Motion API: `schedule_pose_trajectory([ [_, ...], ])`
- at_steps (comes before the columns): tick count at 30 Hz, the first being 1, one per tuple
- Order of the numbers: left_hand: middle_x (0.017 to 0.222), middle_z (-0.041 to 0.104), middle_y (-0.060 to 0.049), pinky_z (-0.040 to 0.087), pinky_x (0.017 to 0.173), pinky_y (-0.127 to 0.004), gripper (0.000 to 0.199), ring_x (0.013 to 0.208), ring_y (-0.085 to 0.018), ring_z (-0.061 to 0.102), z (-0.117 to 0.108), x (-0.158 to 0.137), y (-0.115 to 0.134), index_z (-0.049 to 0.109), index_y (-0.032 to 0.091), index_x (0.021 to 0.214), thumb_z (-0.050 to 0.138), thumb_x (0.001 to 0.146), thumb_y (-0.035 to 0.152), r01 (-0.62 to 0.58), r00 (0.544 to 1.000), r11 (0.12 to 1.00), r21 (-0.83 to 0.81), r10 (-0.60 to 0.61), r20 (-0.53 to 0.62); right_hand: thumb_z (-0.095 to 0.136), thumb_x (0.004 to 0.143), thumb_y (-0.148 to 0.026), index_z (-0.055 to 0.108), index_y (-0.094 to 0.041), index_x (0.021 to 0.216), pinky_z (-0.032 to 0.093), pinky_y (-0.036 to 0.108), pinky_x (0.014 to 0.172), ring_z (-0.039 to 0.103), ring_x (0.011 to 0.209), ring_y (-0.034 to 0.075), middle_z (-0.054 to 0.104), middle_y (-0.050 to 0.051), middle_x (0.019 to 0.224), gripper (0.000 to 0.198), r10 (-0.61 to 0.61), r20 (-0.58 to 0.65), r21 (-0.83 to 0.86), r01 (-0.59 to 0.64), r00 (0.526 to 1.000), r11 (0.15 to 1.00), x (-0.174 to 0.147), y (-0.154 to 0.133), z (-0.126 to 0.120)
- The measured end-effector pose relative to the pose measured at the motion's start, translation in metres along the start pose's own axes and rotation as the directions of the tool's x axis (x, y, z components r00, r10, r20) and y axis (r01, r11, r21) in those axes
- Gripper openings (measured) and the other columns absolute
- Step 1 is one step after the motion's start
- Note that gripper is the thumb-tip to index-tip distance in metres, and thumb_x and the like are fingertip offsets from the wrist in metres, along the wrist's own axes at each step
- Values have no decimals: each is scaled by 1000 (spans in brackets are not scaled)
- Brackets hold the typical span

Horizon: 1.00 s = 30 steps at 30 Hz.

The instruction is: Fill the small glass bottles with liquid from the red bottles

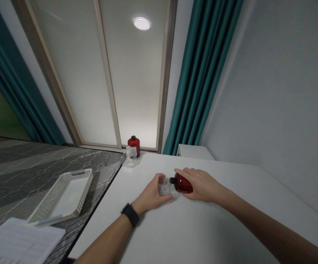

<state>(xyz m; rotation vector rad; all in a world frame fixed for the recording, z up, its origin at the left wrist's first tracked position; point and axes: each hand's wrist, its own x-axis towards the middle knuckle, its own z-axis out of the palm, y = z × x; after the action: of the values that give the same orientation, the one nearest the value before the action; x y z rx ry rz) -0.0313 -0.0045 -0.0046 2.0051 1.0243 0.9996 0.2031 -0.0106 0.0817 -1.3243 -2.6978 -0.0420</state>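
My right hand [202, 184] is wrapped round a dark red bottle [183, 184] that lies tilted on its side, its black neck pointing left. That neck reaches the rim of a small clear container [165, 188], and I cannot tell whether any liquid is passing. Around the left side of the container curls my left hand [152, 194], thumb in front and fingers behind. Both hands are low over the white table [181, 231]. A dark watch [130, 214] sits on my left wrist.
Near the table's far left corner, a second red bottle [137, 143] with a black cap stands behind a clear tray-like piece [130, 163]. Left of the table, a white perforated basket [84, 194] and printed papers [24, 242] lie on a grey patterned surface. A white cabinet [194, 151] stands beyond.
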Motion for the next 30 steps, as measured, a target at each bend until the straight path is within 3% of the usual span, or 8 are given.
schedule_pose_trajectory([
  [30, 112, 58, -8, 46, 96, -41, 60, 105, -25, 57, -1, 1, 1, 44, 19, 118, 80, 70, 24, 13, 1000, 1000, -28, -12, 5, 69, 78, -34, 41, -21, 145, 46, 42, 82, 64, 100, 31, 64, 13, 120, 73, 2, 65, -15, -1, 998, 1000, 2, -3, -7],
])
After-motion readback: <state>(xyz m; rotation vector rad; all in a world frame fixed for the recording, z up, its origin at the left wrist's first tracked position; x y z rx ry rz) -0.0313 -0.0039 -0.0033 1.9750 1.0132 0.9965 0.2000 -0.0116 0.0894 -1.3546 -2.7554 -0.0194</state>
